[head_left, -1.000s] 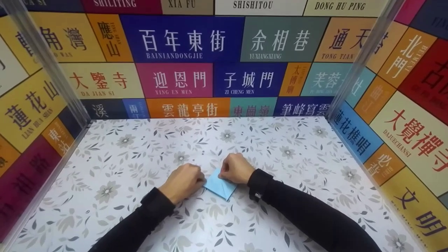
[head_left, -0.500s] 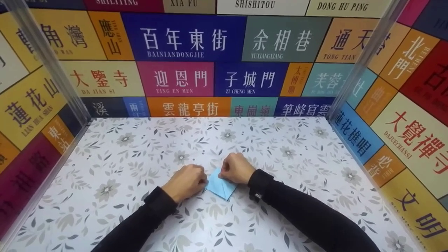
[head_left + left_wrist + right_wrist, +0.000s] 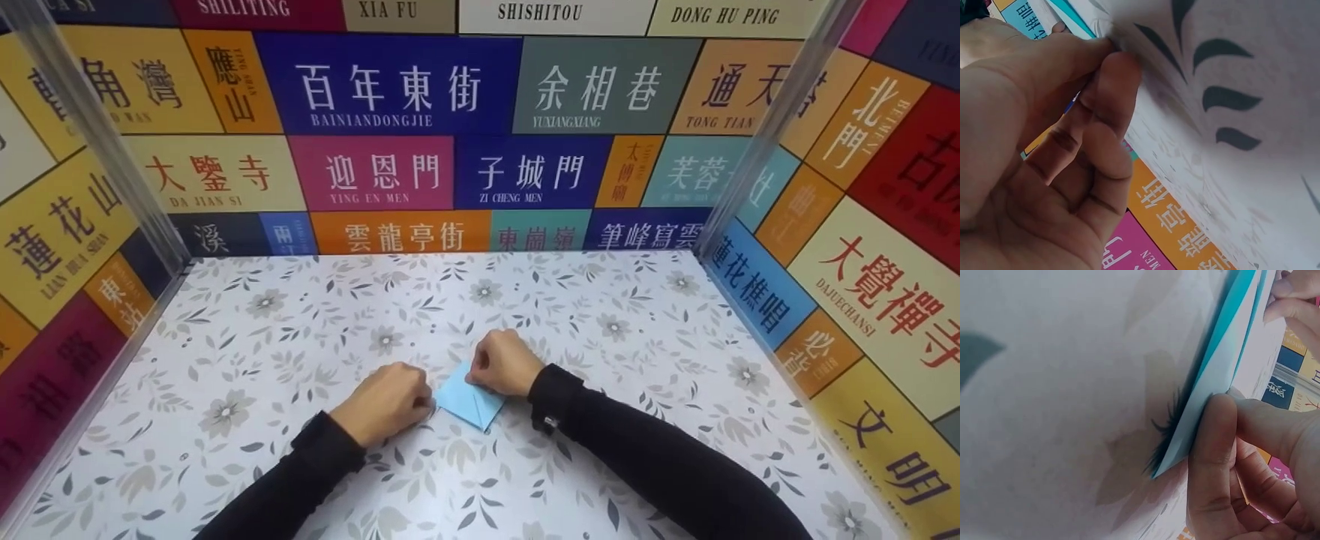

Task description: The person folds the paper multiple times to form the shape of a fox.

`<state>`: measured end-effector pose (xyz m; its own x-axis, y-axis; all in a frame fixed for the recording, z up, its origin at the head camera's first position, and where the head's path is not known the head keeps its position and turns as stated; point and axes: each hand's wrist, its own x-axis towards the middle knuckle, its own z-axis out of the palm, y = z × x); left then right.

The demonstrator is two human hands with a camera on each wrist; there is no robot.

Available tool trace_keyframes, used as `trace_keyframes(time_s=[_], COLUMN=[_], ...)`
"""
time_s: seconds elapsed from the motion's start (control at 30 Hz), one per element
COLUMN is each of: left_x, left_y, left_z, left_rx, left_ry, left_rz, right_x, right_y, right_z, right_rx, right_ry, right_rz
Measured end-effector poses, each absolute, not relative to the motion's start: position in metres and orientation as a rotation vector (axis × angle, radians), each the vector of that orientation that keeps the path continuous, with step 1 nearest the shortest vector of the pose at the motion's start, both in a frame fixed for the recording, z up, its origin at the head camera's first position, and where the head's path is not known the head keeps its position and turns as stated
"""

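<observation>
A small light-blue folded paper (image 3: 463, 405) lies on the table between the two hands, one corner towards the person. At its upper right edge the right hand (image 3: 508, 362) pinches it; the right wrist view shows the thumb and index finger (image 3: 1213, 433) close together on the folded layers (image 3: 1185, 422). Beside the left corner, the left hand (image 3: 386, 403) rests low on the table, a narrow gap from the paper. Its thumb and index fingertips (image 3: 1120, 73) meet in the left wrist view, with nothing visible between them; the other fingers are curled.
A white tabletop (image 3: 300, 337) printed with grey flowers and leaves lies under the hands. Colourful panels (image 3: 390, 82) with place names stand behind and at both sides. Clear corner strips (image 3: 772, 127) join the panels. Both forearms wear black sleeves (image 3: 645, 442).
The left hand has drawn back from the paper's left edge, towards the left and the person. The right hand and the paper keep their place.
</observation>
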<state>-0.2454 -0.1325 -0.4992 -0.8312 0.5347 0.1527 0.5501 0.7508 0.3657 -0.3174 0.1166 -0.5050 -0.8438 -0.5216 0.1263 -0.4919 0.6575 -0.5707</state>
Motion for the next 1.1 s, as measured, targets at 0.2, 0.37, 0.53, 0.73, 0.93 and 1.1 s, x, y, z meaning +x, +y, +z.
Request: trace_keyframes(time_s=[0.2,0.37,0.53,0.73,0.93,1.1], left_x=[-0.244,-0.244,-0.243,-0.246,-0.254,-0.259], left_y=[-0.135,-0.134,-0.134,-0.131,-0.123,-0.113], left_z=[-0.497,-0.498,-0.497,-0.494,-0.497,-0.501], left_rx=[-0.903,-0.920,-0.921,-0.891,-0.873,-0.877], left_ry=[-2.934,-2.891,-2.869,-2.855,-2.785,-2.755], left_rz=[-0.640,-0.610,-0.571,-0.534,-0.502,-0.513], right_x=[-0.319,-0.318,-0.318,-0.319,-0.320,-0.319], right_y=[0.117,0.117,0.116,0.117,0.118,0.118], right_z=[-0.505,-0.504,-0.504,-0.504,-0.504,-0.504], right_rx=[-0.852,-0.847,-0.839,-0.839,-0.866,-0.867], right_ry=[2.797,2.811,2.813,2.814,2.812,2.804], right_rz=[-0.945,-0.945,-0.926,-0.926,-0.946,-0.944])
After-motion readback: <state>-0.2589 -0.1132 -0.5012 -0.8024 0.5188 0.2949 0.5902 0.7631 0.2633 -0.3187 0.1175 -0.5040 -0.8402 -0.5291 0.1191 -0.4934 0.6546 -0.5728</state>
